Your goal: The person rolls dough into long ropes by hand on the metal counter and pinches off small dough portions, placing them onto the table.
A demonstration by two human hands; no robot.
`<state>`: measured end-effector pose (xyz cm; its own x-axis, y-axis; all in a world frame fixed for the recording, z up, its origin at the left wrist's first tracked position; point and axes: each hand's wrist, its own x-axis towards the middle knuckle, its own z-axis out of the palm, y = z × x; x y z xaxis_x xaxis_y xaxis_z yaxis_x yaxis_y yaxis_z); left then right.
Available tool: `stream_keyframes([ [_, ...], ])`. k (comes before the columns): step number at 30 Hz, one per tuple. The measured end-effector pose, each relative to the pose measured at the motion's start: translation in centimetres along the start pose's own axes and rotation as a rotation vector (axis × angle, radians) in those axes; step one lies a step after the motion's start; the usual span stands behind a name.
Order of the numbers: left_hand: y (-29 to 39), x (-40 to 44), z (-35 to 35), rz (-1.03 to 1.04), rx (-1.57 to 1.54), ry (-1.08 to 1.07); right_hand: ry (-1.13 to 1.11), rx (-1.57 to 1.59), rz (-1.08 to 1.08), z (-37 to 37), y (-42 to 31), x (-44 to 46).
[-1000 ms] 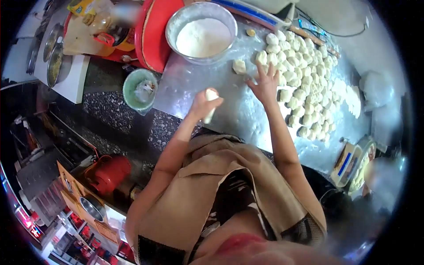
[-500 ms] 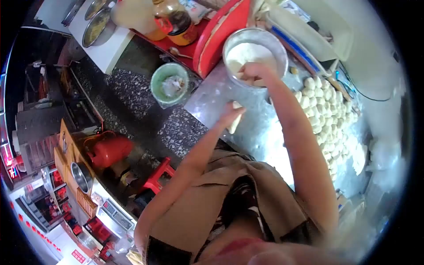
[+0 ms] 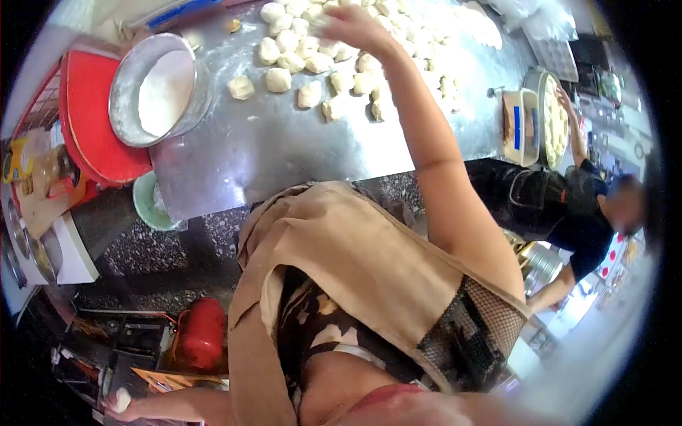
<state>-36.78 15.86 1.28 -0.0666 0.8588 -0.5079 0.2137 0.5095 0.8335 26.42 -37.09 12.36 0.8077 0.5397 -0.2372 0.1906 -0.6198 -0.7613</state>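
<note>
My right hand (image 3: 352,30) is stretched out low over many pale dough pieces (image 3: 309,94) on the metal table (image 3: 241,153). Its fingers look spread, though white flour and motion blur hide their tips. Far off to the lower left, away from the table, my left hand (image 3: 117,408) is closed around a small piece of dough (image 3: 123,399). A metal bowl (image 3: 124,106) of white flour (image 3: 165,96) stands on the table's left part. Some dough pieces lie apart in front of the cluster.
A red lid-like board (image 3: 89,121) leans beside the bowl, with a green bin (image 3: 153,206) below. A red gas cylinder (image 3: 201,334) stands on the floor. At right, a co-worker (image 3: 547,202) reaches to a round tray (image 3: 545,131) of dough.
My right hand has left the flour bowl and moved over the dough pieces. My left hand has swung outward from the table with its dough. The view has turned right.
</note>
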Motion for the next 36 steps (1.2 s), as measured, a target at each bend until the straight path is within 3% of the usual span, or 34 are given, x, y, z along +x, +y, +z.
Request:
stream_keyframes([
  [1,0.1,-0.8,2.1,-0.033,-0.054,-0.086,0.178,-0.057,0.091,-0.8,2.9,-2.4],
  [3,-0.7,-2.5,7.2,-0.106,-0.115,-0.325,0.343,-0.469,0.206,-1.7,9.8,-4.9],
  [4,-1.5,-4.0,10.3,-0.162,-0.125,-0.468,0.352,-0.468,0.222,-1.9,10.1,-6.1],
  [6,-3.8,-8.6,18.0,-0.307,-0.119,-0.833,0.172,0.03,0.191,-2.8,10.0,-8.6],
  [8,-6.6,-15.0,26.6,-0.47,-0.046,-1.211,0.497,-0.09,0.263,-5.5,13.4,-9.1],
  [11,-9.1,-24.1,37.3,-0.414,0.191,-1.295,0.623,-0.535,0.472,-9.4,18.8,-12.3],
  [12,-8.8,-25.8,39.5,-0.471,0.204,-1.352,0.478,-0.441,0.407,-10.3,18.7,-13.4],
  [13,-9.1,-26.4,41.2,-0.449,0.238,-1.329,0.328,-0.342,0.345,-11.1,18.9,-14.5],
  [14,-9.5,-26.6,42.4,-0.428,0.273,-1.302,0.467,-0.193,0.32,-12.6,20.2,-15.1],
  [16,-10.5,-25.6,43.6,-0.376,0.387,-1.254,0.924,-0.782,0.286,-14.7,27.9,-16.7],
  [17,-10.7,-24.8,44.1,-0.316,0.488,-1.203,0.931,-0.774,0.286,-15.2,27.3,-17.7],
  [19,-10.6,-23.1,44.3,-0.38,0.439,-1.239,0.323,0.205,0.431,-16.1,26.2,-19.5],
  [20,-10.7,-22.9,44.1,-0.459,0.393,-1.271,0.318,0.207,0.428,-16.2,26.3,-20.0],
  [22,-11.2,-23.0,43.6,-0.467,0.351,-1.245,0.772,-0.797,0.508,-15.9,26.7,-21.1],
  [24,-11.2,-23.5,43.7,-0.337,0.42,-1.233,0.291,-0.455,0.589,-16.4,28.3,-21.2],
  [25,-11.4,-23.3,43.7,-0.348,0.39,-1.239,0.403,0.082,0.351,-15.3,29.5,-21.5],
  [26,-11.3,-23.4,43.6,-0.35,0.397,-1.208,0.674,0.35,0.254,-14.1,25.1,-20.9],
  [28,-12.0,-22.5,43.4,-0.38,0.338,-1.218,0.557,-0.577,0.568,-13.7,22.9,-19.2],
  [29,-11.9,-22.6,43.2,-0.376,0.326,-1.212,0.111,-0.703,0.34,-13.4,27.8,-17.3],
  [30,-11.9,-22.8,43.3,-0.37,0.313,-1.21,0.2,-0.093,0.307,-9.9,27.6,-15.7],
  [31,-12.1,-22.8,43.1,-0.363,0.284,-1.209,0.101,-0.023,0.328,-6.5,19.9,-14.2],
  [32,-11.8,-23.2,42.9,-0.376,0.251,-1.222,-0.103,0.33,0.322,-3.4,19.0,-12.3],
  [33,-11.7,-23.6,42.7,-0.365,0.223,-1.206,-0.117,-0.143,0.088,-0.2,15.7,-10.7],
  [34,-11.8,-23.7,42.5,-0.353,0.195,-1.191,-0.252,-0.455,0.01,1.4,10.5,-8.6],
  [36,-12.4,-23.4,42.3,-0.376,0.11,-1.167,-0.054,-0.457,-0.06,5.9,7.2,-5.2],
])
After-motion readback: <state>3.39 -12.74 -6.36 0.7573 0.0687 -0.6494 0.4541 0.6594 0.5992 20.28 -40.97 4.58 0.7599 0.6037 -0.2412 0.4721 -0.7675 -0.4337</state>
